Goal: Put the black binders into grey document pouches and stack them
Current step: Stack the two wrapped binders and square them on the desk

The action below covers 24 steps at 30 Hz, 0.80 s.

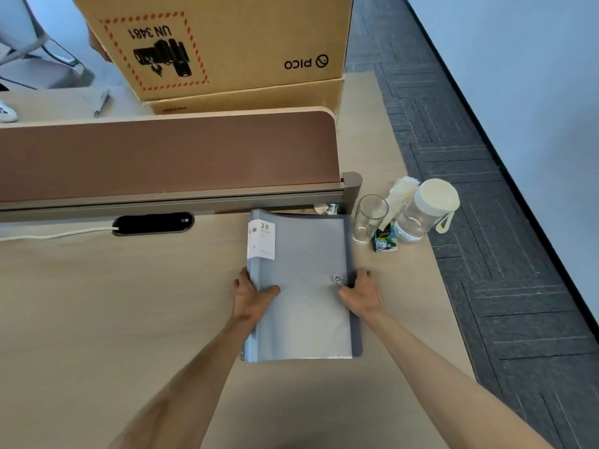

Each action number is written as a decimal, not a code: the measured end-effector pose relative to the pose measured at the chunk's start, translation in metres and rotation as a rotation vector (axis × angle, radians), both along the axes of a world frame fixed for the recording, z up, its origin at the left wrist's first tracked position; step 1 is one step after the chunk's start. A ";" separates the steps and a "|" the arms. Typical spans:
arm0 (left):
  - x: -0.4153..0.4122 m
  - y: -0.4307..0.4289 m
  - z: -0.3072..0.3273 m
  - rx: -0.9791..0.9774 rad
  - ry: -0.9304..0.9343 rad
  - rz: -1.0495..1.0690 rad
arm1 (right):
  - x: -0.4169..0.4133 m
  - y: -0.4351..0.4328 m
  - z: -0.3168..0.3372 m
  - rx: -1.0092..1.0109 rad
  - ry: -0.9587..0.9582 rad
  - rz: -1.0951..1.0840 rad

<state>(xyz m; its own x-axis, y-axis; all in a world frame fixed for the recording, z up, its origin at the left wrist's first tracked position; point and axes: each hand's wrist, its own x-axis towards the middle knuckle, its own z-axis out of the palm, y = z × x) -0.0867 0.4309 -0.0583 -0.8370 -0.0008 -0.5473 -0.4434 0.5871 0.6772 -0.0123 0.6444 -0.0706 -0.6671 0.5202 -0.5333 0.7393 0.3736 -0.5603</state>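
A stack of grey document pouches (304, 303) lies on the wooden desk (129, 303) just right of centre, its far end by the divider. The top pouch is translucent grey with a white "20" label (264, 236) at its far left corner and a small metal button clasp (337, 279) near its right edge. My left hand (251, 294) grips the stack's left edge, thumb on top. Over on the right edge beside the clasp, my right hand (361, 291) holds the stack, fingers curled round the rim. No black binder shows outside the pouches.
A brown divider panel (162, 153) on a metal rail runs across the desk behind the stack. To the right stand an empty glass (368, 218), a clear bottle with a white lid (424, 212), and a small packet (385, 239). Cardboard boxes (220, 43) sit beyond the divider. A black cable port (152, 223) is at the left.
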 end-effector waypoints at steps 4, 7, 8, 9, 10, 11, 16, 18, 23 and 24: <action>0.002 0.001 0.000 -0.015 0.000 -0.005 | 0.001 -0.001 0.002 0.004 -0.003 -0.003; 0.004 0.002 0.003 -0.001 -0.007 -0.003 | 0.003 -0.002 0.002 0.004 0.010 -0.005; 0.004 0.002 0.004 0.001 -0.008 -0.003 | 0.004 -0.002 0.002 0.005 0.020 -0.009; 0.004 0.002 0.004 0.002 -0.008 -0.002 | 0.004 -0.001 0.001 0.007 0.028 -0.012; 0.003 0.002 0.003 -0.001 -0.008 -0.005 | 0.004 -0.001 0.001 0.006 0.034 -0.017; 0.002 0.002 0.001 -0.004 -0.007 -0.008 | 0.003 -0.001 0.001 0.004 0.035 -0.021; 0.003 0.002 -0.004 0.017 -0.002 0.025 | -0.004 -0.002 0.002 -0.010 0.036 -0.064; 0.003 0.003 -0.002 0.028 -0.019 0.037 | -0.006 -0.003 0.003 -0.014 0.035 -0.081; -0.003 0.003 -0.001 0.002 -0.044 -0.011 | -0.007 -0.003 0.002 -0.007 0.039 -0.097; -0.004 0.003 -0.001 -0.001 -0.047 -0.022 | -0.007 -0.004 0.002 -0.007 0.039 -0.097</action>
